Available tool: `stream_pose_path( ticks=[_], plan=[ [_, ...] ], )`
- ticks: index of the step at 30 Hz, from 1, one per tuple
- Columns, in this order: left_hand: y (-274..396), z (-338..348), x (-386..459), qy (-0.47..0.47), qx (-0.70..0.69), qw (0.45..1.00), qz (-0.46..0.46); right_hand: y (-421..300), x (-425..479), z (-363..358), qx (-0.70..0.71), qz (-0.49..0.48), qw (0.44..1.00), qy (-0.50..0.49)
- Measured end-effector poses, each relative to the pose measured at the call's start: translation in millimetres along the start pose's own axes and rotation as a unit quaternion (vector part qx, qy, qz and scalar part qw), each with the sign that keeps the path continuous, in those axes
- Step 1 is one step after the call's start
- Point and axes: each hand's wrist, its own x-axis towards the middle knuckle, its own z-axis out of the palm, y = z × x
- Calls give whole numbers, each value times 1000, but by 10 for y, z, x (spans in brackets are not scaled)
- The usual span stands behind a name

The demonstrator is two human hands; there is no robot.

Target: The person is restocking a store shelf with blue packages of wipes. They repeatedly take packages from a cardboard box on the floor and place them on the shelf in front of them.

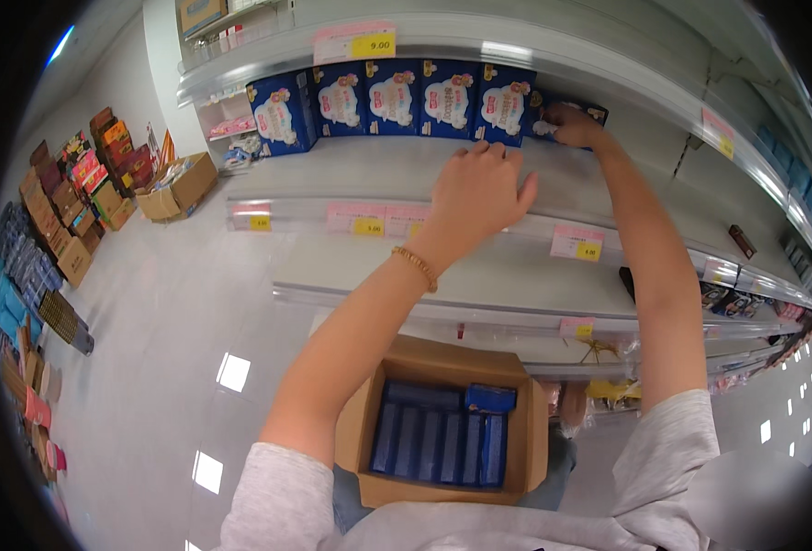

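Observation:
Several blue printed boxes [393, 96] stand in a row at the back of a white metal shelf [378, 162]. At the row's right end my right hand [571, 125] grips another blue box [540, 113], partly hidden by the fingers. My left hand [480, 186], with a beaded bracelet on the wrist, hangs just in front of the row; its fingers are a little bent and no object shows in it. Below, an open cardboard carton [533, 434] sits on my lap, with several blue boxes [416, 441] packed inside and one lying across the top right.
Price tags line the shelf edges [351, 219]. Above is another shelf edge [447, 52]; lower shelves hold a brown box [742, 241] and packaged goods. At left, an open carton [178, 187], stacked boxes [54, 206] and a basket [65, 320] stand on the tiled floor.

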Motion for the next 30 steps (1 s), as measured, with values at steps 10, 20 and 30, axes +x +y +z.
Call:
stream_pose_path(
  ticks=[10,20,30],
  plan=[
    [-54,103,-6,43,-16,999,11,-1421,-2207,-316,245,-56,903,347],
    [627,-97,-1441,-79,-266,953,126,-1953,-4641,1862,375,165,904,-120],
    [471,709,-3463,-495,-124,860,16,-2174,-4781,1934,242,99,964,-43]
  ],
)
